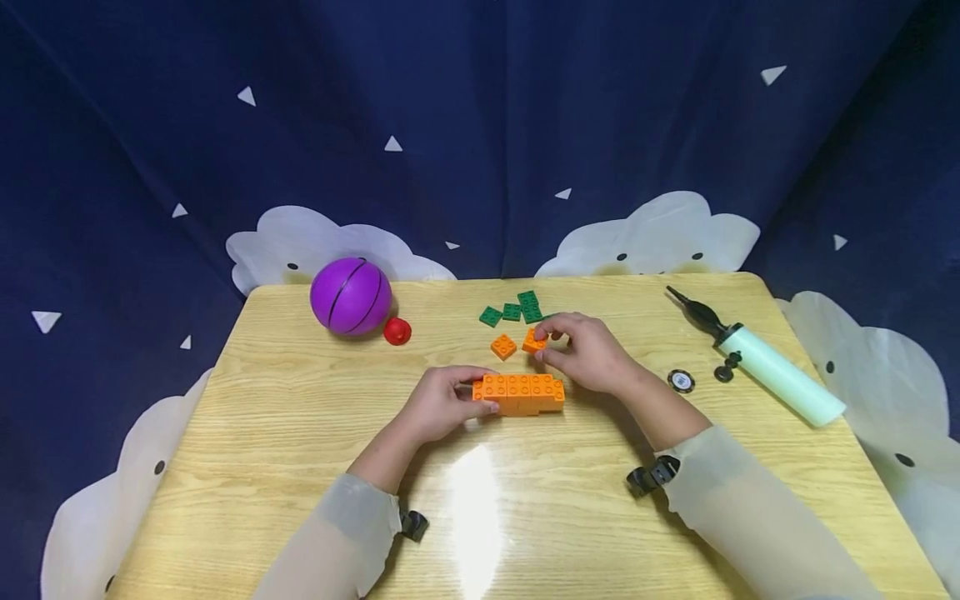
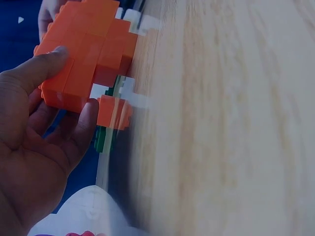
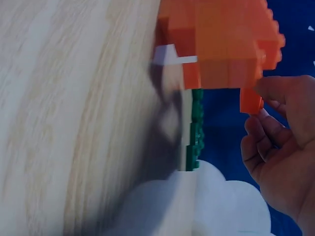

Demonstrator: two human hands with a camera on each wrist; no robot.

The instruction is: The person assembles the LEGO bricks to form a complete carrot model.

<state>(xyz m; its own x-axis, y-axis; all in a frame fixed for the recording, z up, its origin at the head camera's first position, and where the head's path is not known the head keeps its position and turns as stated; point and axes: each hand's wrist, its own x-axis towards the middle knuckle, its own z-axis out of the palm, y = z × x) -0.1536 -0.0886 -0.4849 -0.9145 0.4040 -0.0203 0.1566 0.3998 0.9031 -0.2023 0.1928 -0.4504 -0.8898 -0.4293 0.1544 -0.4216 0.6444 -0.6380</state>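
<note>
Orange brick block [image 1: 522, 393] in the left hand [image 1: 441, 405], small orange brick [image 1: 533, 342] in the right hand [image 1: 588, 353]

Watching the feeds remotely, so this is what I've got rn. Clock is centred on the block, 12 = far side of the table [image 1: 315, 467].

Block's abt mid-table, studs up, stepped at the ends, long side running 9 to 3. Left hand has the 9 o'clock end: thumb on the near side, fingers round the far side, spread only as wide as the block. Left wrist cam shows me a stepped underside too. Can't tell if it's resting on the wood or a bit off it tbh.

Right hand's at abt 2. Thumb + fingertips pinch the small brick at 1 o'clock, so they're only that brick's width apart. Right wrist cam has it up off the wood, and head cam shows a gap btwn it and the block.

Other stuff: loose orange brick [image 1: 503, 347] at 11, near the pinched one. Green bricks [image 1: 530, 308] past that at 12. Purple ball [image 1: 351, 296] at 10, red piece [image 1: 397, 331] just beside it. Over at 3: round chip [image 1: 681, 381], then a little black thing [image 1: 724, 372] (too small to ID), then a pale green pump [image 1: 783, 375], black nozzle pointing to 10.
</note>
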